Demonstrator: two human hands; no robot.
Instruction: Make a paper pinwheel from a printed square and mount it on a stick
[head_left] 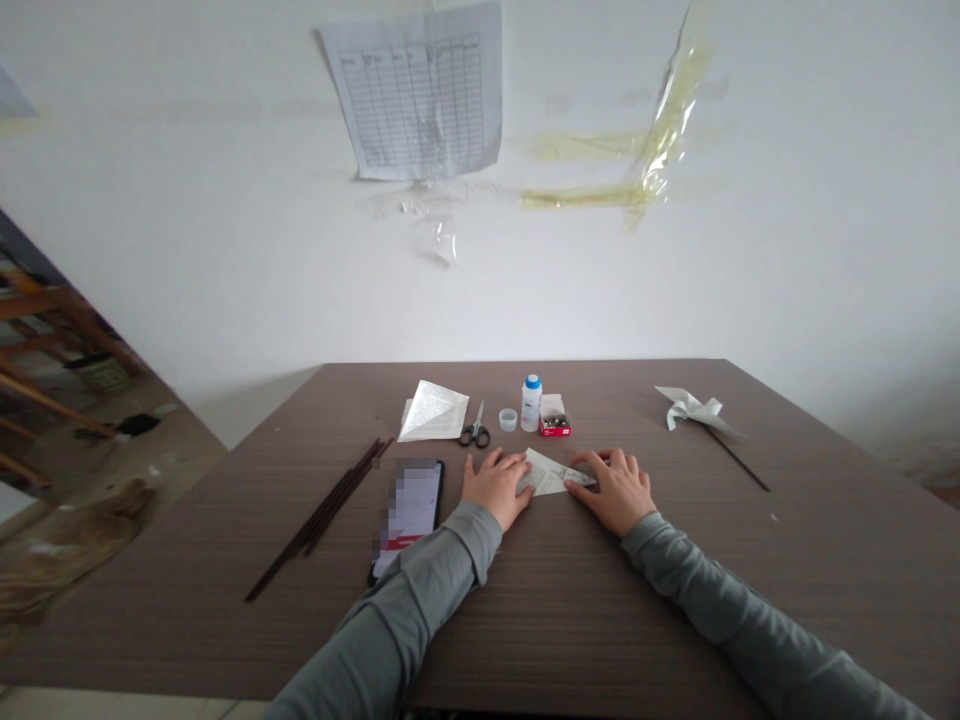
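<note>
A folded piece of printed paper (pixel 546 474), roughly triangular, lies on the table between my two hands. My left hand (pixel 496 488) holds its left end, with the fingers over the far side and the thumb by the near edge. At the pointed right end, my right hand (pixel 616 490) grips the paper with thumb and forefinger, the other fingers curved. Part of the paper is hidden under my fingers. Just beyond it stand a white bottle with a blue cap (pixel 531 405) and a red box of small metal pieces (pixel 555 428).
Scissors (pixel 475 430), a small clear cup (pixel 508 420) and printed paper sheets (pixel 435 412) lie farther back. A phone (pixel 409 520) and several dark sticks (pixel 322 513) are on the left. A paper pinwheel (pixel 694 410) on a stick lies at right. Behind the table (pixel 562 610) rises a wall.
</note>
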